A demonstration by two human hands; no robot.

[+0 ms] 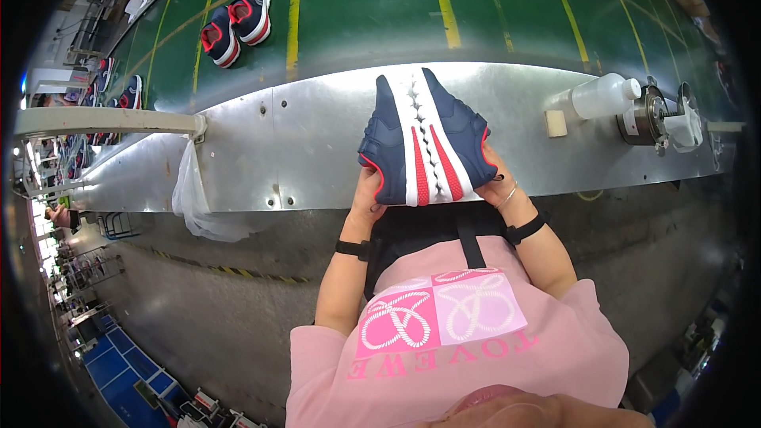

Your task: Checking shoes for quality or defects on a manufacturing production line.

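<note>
My left hand (366,192) grips a navy sneaker (386,125) at its heel, fingers partly hidden by the red-lined opening. The matching navy sneaker (458,123) is held the same way by my right hand (497,187). Both shoes lie on their sides, toes pointing away from me. Their white soles with red heel parts face each other, close together along the middle. They are over the front part of the metal ledge (317,139).
Beyond the ledge runs a green conveyor belt (365,12) with yellow lines, carrying a pair of sneakers (238,25). At right stand a white plastic bottle (600,97), a metal container (644,117) and a small beige block (556,124). A clear plastic bag (193,194) hangs at left below a pale rail (111,120).
</note>
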